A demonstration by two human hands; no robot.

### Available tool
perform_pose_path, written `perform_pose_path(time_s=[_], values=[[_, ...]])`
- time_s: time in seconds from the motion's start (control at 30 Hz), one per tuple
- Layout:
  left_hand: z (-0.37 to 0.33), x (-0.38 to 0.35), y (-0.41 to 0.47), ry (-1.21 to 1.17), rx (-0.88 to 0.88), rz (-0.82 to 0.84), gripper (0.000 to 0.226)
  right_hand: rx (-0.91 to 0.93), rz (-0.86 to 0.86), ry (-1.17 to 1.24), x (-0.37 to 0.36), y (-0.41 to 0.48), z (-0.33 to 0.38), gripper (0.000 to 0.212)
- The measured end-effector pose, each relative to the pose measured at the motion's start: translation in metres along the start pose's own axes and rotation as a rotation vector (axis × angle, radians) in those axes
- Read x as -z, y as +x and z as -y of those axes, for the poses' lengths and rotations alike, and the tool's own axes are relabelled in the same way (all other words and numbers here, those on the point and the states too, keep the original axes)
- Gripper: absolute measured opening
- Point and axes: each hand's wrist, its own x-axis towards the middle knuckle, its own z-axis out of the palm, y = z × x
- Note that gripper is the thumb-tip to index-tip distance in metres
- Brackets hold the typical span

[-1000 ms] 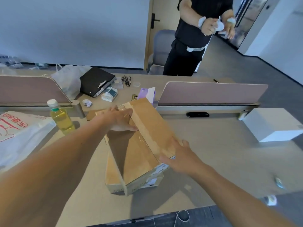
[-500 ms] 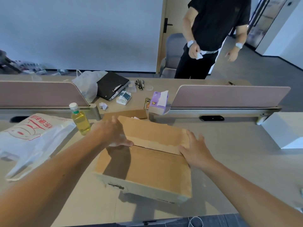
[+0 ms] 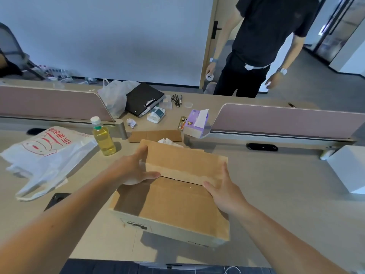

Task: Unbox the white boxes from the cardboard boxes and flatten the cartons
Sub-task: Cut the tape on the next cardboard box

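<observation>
Progress looks partial: a plain white cube-shaped box [image 3: 349, 171] stands at the right edge of the pale worktop [image 3: 276, 184], well apart from the carton, which suggests one unboxing is done. A flat strip of brown cardboard [image 3: 156, 136] lies behind the carton near the divider, possibly a carton already flattened, though I cannot tell for certain.

The brown cardboard carton [image 3: 171, 206] in hand sits in the middle of the worktop, directly in front of the person. Its two long top flaps lie down and meet along a dark seam running across the lid; a band of clear tape appears to run along the far flap beside that seam. Whether a white box is inside is hidden. By my reading, this carton is unopened, so parting the flaps, lifting out the contents and flattening it all remain.

The left hand [image 3: 132, 169] rests on the left end of the far flap, its grip spread wide, with the thumb reaching along the seam and the fingers laid over the carton's far left edge. The right hand [image 3: 223, 191] lies at the right end of the seam, its grip likewise spread flat, palm down against the cardboard. Neither hand pinches or encloses anything; both only press on the lid.
</observation>
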Motion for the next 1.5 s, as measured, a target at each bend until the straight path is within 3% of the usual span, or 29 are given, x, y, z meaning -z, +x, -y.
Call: perform_pose_path(time_s=[0.23, 0.5, 0.67, 0.83, 1.27, 1.5], values=[[-0.061, -0.009, -0.017, -0.001, 0.081, -0.069, 0.111, 0.006, 0.045, 0.179, 0.037, 0.017, -0.036, 0.090], [-0.234, -0.051, -0.016, 0.052, 0.092, -0.061, 0.107, 0.053, 0.074, 0.173, 0.152, 0.063, -0.149, 0.097], [-0.343, -0.101, 0.008, -0.072, 0.033, -0.022, 0.094, -0.020, 0.024, 0.146, 0.242, 0.089, -0.232, 0.109], [-0.413, -0.160, 0.041, -0.177, -0.019, 0.038, 0.112, -0.072, 0.037, 0.093, 0.301, 0.115, -0.296, 0.130], [-0.446, -0.281, 0.089, -0.235, 0.109, 0.119, 0.126, -0.144, 0.116, -0.034, 0.281, 0.176, -0.405, 0.141], [-0.453, -0.290, 0.100, -0.193, 0.133, 0.152, 0.128, -0.111, 0.125, -0.060, 0.283, 0.191, -0.421, 0.137]])
